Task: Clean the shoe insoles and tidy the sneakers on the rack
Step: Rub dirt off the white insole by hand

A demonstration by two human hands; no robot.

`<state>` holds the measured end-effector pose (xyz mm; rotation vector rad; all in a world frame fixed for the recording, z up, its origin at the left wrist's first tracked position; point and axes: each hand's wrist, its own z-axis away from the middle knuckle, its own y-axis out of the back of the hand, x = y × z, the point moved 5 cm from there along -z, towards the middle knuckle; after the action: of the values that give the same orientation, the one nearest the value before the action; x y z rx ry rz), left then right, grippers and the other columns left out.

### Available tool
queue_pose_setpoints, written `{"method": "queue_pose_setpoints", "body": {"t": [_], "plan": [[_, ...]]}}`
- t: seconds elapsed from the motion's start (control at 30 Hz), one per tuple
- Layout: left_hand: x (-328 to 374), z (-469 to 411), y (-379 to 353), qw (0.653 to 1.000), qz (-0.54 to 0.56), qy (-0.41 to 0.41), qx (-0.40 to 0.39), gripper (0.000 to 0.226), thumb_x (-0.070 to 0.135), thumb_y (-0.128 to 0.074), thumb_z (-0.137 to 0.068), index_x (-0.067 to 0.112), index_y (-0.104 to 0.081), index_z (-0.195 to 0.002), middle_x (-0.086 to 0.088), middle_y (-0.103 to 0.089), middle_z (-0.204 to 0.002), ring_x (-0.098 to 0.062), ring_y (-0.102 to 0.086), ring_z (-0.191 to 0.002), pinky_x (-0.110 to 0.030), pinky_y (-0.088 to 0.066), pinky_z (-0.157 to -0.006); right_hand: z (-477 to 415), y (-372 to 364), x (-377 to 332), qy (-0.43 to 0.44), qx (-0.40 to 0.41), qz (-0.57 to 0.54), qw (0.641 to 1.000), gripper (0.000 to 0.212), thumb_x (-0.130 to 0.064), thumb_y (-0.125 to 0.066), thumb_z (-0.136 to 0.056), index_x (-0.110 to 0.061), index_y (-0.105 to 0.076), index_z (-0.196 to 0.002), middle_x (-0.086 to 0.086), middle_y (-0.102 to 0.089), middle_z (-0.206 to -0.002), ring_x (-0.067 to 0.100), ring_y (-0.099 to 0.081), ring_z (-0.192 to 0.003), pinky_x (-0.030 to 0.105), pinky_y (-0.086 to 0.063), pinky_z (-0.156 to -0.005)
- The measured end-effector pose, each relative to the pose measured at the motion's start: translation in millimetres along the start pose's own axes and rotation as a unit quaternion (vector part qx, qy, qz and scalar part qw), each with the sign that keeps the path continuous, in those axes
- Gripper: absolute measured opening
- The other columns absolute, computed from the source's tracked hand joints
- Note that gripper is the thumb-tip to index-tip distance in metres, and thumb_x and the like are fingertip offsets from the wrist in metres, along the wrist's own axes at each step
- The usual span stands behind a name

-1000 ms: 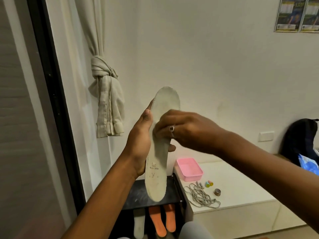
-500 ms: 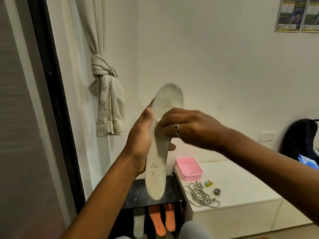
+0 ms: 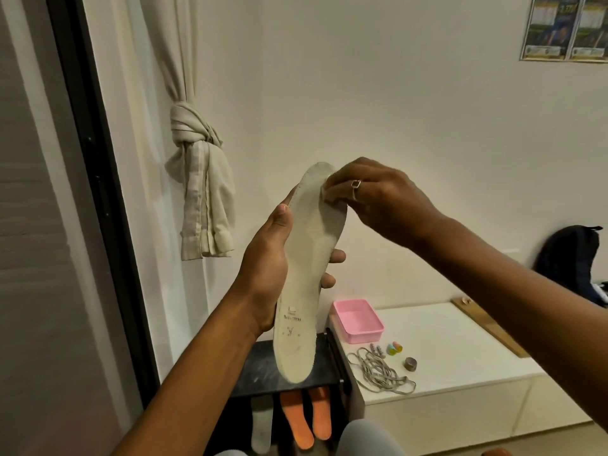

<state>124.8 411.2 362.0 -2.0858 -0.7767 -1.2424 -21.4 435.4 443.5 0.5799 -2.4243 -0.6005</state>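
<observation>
One pale insole (image 3: 306, 291), upright, gripped mid-length by my left hand (image 3: 263, 264). My right hand (image 3: 381, 199) presses its toe, fingers bent; grasp unclear.

Left hand (image 3: 263, 264) grips the pale insole (image 3: 307, 274) upright, heel down; right hand (image 3: 378, 202) sets bunched fingers on its toe end, above the dark rack (image 3: 256, 373).

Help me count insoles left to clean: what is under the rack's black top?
Under the black top, two orange insoles and one pale insole show. A grey knee in front covers the space's lower right; anything deeper is too dark to tell.
</observation>
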Motion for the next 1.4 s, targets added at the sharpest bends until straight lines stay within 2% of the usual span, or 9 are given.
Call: {"method": "queue_pose_setpoints", "body": {"t": [0.07, 0.23, 0.4, 0.57, 0.73, 0.93, 1.13, 1.3, 1.4], "plan": [[0.5, 0.0, 0.3, 1.000, 0.011, 0.000, 0.000, 0.048, 0.052, -0.021, -0.107, 0.040, -0.045, -0.147, -0.018, -0.067, -0.123, -0.027, -0.071, -0.079, -0.037, -0.057, -0.059, 0.6, 0.0, -4.6, -0.010, 0.007, -0.006, 1.000, 0.018, 0.008, -0.070, -0.089, -0.003, -0.078, -0.101, 0.011, -0.073, -0.107, 0.029, -0.068, -0.097, 0.043, -0.059, -0.073], [-2.5, -1.5, 0.9, 1.000, 0.029, 0.001, 0.004, 0.049, 0.051, -0.023, -0.107, 0.035, -0.049, -0.146, -0.020, -0.066, -0.120, -0.031, -0.068, -0.085, -0.039, -0.054, -0.060, 14.3, -9.9, -44.8, 0.089, -0.084, -0.041, 0.992, 0.020, 0.010, -0.068, -0.089, 0.002, -0.076, -0.106, 0.016, -0.071, -0.110, 0.032, -0.068, -0.103, 0.043, -0.060, -0.077], [0.4, 2.1, -3.5, 1.000, 0.012, 0.004, -0.013, 0.050, 0.051, -0.021, -0.106, 0.037, -0.046, -0.147, -0.023, -0.066, -0.124, -0.024, -0.070, -0.071, -0.035, -0.054, -0.055, 3.8, 6.2, -5.7, -0.018, 0.014, -0.024, 0.999, 0.017, 0.007, -0.069, -0.089, -0.003, -0.078, -0.101, 0.012, -0.073, -0.107, 0.031, -0.069, -0.095, 0.044, -0.059, -0.074], [-0.3, 0.2, 1.7, 1.000, 0.026, 0.003, 0.013, 0.049, 0.051, -0.025, -0.106, 0.034, -0.051, -0.144, -0.016, -0.067, -0.114, -0.026, -0.067, -0.076, -0.040, -0.056, -0.060, 16.1, -5.8, -55.8, 0.109, -0.102, -0.066, 0.987, 0.020, 0.009, -0.066, -0.091, 0.001, -0.076, -0.106, 0.014, -0.071, -0.111, 0.029, -0.067, -0.105, 0.041, -0.059, -0.077], [1.6, 3.3, -2.7, 1.000, -0.004, 0.009, -0.005, 0.052, 0.053, -0.021, -0.106, 0.034, -0.046, -0.147, -0.022, -0.067, -0.122, -0.025, -0.071, -0.072, -0.035, -0.056, -0.056, 3.7, 10.4, -12.1, 0.033, -0.025, -0.047, 0.998, 0.013, 0.001, -0.068, -0.094, 0.000, -0.077, -0.102, 0.013, -0.073, -0.108, 0.031, -0.070, -0.097, 0.043, -0.059, -0.078], [0.1, 2.2, -0.8, 1.000, 0.008, 0.012, 0.013, 0.053, 0.053, -0.023, -0.106, 0.030, -0.050, -0.145, -0.019, -0.068, -0.112, -0.030, -0.067, -0.082, -0.038, -0.054, -0.060, 17.6, -0.7, -44.4, 0.120, -0.102, -0.067, 0.985, 0.018, 0.008, -0.063, -0.094, 0.000, -0.076, -0.105, 0.011, -0.072, -0.114, 0.028, -0.067, -0.107, 0.041, -0.058, -0.079], [4.4, 6.0, -5.0, 1.000, -0.010, 0.013, -0.011, 0.055, 0.055, -0.022, -0.104, 0.032, -0.046, -0.148, -0.023, -0.066, -0.122, -0.024, -0.071, -0.072, -0.034, -0.054, -0.056, -0.7, 16.5, 2.3, -0.006, 0.012, -0.011, 1.000, 0.015, 0.003, -0.070, -0.091, -0.004, -0.078, -0.102, 0.011, -0.073, -0.107, 0.030, -0.069, -0.096, 0.045, -0.059, -0.076], [3.3, 3.5, -2.3, 1.000, 0.019, 0.013, 0.014, 0.052, 0.051, -0.024, -0.106, 0.027, -0.053, -0.142, -0.024, -0.069, -0.111, -0.034, -0.070, -0.083, -0.038, -0.055, -0.058, 1.0, -3.0, -47.4, 0.095, -0.052, -0.049, 0.993, 0.018, 0.007, -0.071, -0.088, 0.002, -0.076, -0.104, 0.017, -0.072, -0.108, 0.032, -0.069, -0.100, 0.043, -0.060, -0.077], [2.3, 3.6, -2.0, 1.000, 0.003, 0.018, 0.011, 0.054, 0.054, -0.023, -0.105, 0.028, -0.051, -0.144, -0.026, -0.068, -0.115, -0.028, -0.070, -0.075, -0.036, -0.055, -0.056, -3.4, -0.6, -25.4, 0.047, -0.007, -0.023, 0.999, 0.016, 0.006, -0.070, -0.089, 0.000, -0.076, -0.103, 0.016, -0.072, -0.108, 0.031, -0.069, -0.098, 0.044, -0.059, -0.076]]}}
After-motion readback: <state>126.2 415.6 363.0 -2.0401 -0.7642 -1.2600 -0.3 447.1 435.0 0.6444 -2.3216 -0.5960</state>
